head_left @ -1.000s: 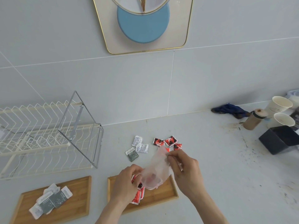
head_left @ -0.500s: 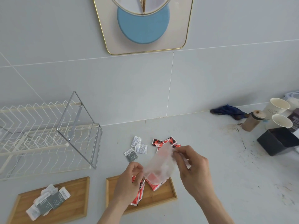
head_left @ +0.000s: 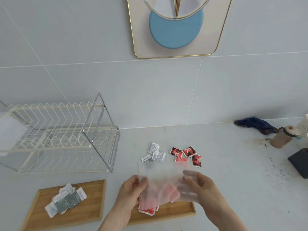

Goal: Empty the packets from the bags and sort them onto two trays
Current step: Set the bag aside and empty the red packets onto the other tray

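Hands (head_left: 133,189) (head_left: 202,187) pinching clear bag (head_left: 165,180), veiling red packets (head_left: 148,210); dish rack (head_left: 58,139) left.

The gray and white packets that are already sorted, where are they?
In the head view, the gray and white packets lie piled on the left wooden tray, low on the left, in front of the wire dish rack.

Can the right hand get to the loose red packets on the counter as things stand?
Probably not yet: the right hand and left hand both hold the clear bag, stretched between them and the red packets. Freed, the counter path looks open.
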`<action>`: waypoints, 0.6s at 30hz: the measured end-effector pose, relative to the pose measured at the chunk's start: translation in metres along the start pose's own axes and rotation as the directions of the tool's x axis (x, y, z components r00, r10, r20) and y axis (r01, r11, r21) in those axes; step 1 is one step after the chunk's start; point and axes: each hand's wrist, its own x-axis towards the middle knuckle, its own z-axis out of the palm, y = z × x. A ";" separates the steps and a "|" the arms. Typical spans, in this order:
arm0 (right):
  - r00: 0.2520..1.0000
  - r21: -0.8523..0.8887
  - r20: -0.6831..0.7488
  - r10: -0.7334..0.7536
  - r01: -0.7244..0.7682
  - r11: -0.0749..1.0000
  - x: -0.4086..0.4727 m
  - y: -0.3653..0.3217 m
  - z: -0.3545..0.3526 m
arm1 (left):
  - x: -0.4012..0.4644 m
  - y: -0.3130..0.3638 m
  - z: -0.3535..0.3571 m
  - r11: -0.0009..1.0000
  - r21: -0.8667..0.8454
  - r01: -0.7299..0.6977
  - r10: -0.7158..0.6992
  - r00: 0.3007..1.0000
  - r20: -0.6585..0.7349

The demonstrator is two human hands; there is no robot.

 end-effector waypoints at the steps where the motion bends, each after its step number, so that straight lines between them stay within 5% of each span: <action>1: 1.000 -0.006 -0.020 0.014 -0.014 1.000 0.004 0.006 0.004 | 0.000 0.001 -0.008 0.999 0.025 -0.021 0.022 0.999 -0.033; 6: 0.985 -0.105 -0.171 0.002 -0.021 0.994 0.026 0.033 0.042 | -0.001 -0.001 -0.045 0.994 0.078 -0.076 0.094 0.961 -0.262; 18: 0.990 -0.229 0.031 0.135 -0.124 0.965 0.038 0.050 0.179 | -0.027 -0.011 -0.188 1.000 -0.030 -0.006 -0.009 0.877 -0.481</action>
